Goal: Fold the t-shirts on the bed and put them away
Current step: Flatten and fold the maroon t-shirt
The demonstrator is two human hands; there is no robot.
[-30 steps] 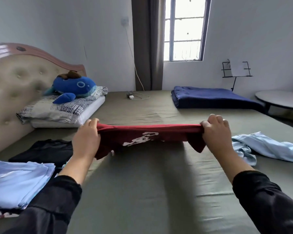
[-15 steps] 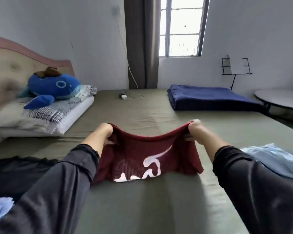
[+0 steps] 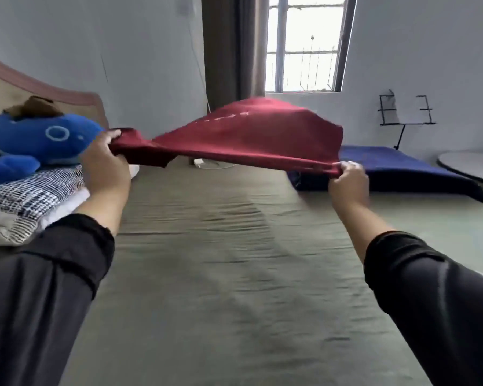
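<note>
Red t-shirt [image 3: 251, 135] billows mid-air over bed [image 3: 221, 274], near headboard end. Left hand [image 3: 105, 160] & right hand [image 3: 346, 176] each pinch a near-edge corner. Light, floppy cloth; best held w/ both corners taut

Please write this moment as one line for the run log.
step: spreading t-shirt | left hand: grips one corner | right hand: pinches other corner | red t-shirt: billowing in air above bed | fold: not yet done
</note>
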